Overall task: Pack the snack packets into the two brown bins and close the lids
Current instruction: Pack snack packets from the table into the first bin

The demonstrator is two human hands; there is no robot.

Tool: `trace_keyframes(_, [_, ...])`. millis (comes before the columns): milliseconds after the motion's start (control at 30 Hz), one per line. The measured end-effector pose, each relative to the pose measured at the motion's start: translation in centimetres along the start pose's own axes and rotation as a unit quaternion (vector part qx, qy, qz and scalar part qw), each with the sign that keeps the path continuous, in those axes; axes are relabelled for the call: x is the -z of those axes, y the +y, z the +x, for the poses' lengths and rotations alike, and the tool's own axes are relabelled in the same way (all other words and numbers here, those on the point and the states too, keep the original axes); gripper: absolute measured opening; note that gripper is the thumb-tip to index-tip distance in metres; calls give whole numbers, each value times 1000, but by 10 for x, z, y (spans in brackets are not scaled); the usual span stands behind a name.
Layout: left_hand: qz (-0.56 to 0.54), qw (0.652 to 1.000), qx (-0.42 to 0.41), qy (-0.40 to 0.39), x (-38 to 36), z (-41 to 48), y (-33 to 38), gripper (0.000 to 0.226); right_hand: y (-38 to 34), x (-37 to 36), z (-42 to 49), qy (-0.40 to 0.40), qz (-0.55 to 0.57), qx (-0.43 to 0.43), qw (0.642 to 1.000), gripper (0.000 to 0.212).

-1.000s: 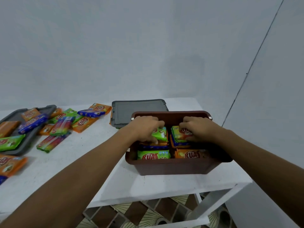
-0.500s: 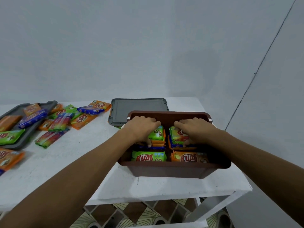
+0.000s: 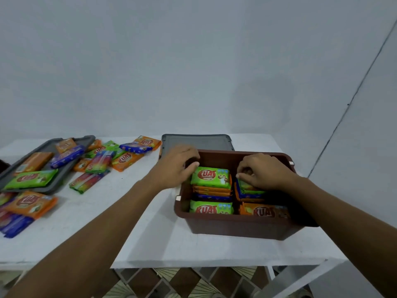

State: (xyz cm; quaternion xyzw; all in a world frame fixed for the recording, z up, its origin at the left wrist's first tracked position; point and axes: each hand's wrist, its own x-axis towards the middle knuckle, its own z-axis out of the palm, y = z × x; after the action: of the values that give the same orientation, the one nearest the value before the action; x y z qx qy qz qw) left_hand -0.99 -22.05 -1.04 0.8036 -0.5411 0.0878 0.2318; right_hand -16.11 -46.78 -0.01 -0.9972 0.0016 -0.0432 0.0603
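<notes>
Head view: left hand [image 3: 175, 167] curls at the left rim of the brown bin [image 3: 236, 227], hold unclear. Right hand [image 3: 263, 172] pinches a packet [image 3: 250, 188] inside.

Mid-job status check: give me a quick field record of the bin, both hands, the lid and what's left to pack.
bin: brown bin, open, packets in four groups
left hand: against left rear stack, hold unclear
right hand: curled onto right rear stack
lid: grey lid flat behind the bin
unpacked: loose packets at table's left, some on grey tray

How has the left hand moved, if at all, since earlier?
Yes: the left hand slid left off the green packet to the brown bin's left wall.
</notes>
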Motion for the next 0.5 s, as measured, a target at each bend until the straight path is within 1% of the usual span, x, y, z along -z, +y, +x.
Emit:
trace_keyframes(33, [12,999,17,34,2,-11,-5,32,-7,-2,3,17,7,4,1000,20])
trace_keyframes(67, [29,998,38,51,4,-21,-13,33,-15,-2,7,29,13,10,999,17])
trace_keyframes(133, [58,993,92,50,8,-47,-37,35,-34,-6,18,51,27,30,998,15])
trace_keyframes(267, [105,975,196,13,22,-98,-99,44,-83,-11,47,90,41,64,993,14])
trace_keyframes(333, [137,954,267,-20,31,-120,-128,53,-109,-13,62,98,48,79,991,19])
trace_keyframes(400, [171,925,336,-51,40,-140,-157,60,-137,-13,78,109,57,90,988,27])
trace_keyframes(467, [172,904,384,-79,43,-159,-181,65,-162,-12,93,93,42,104,989,28])
trace_keyframes(500, [161,899,396,-98,42,-167,-190,67,-175,-13,101,70,29,115,990,25])
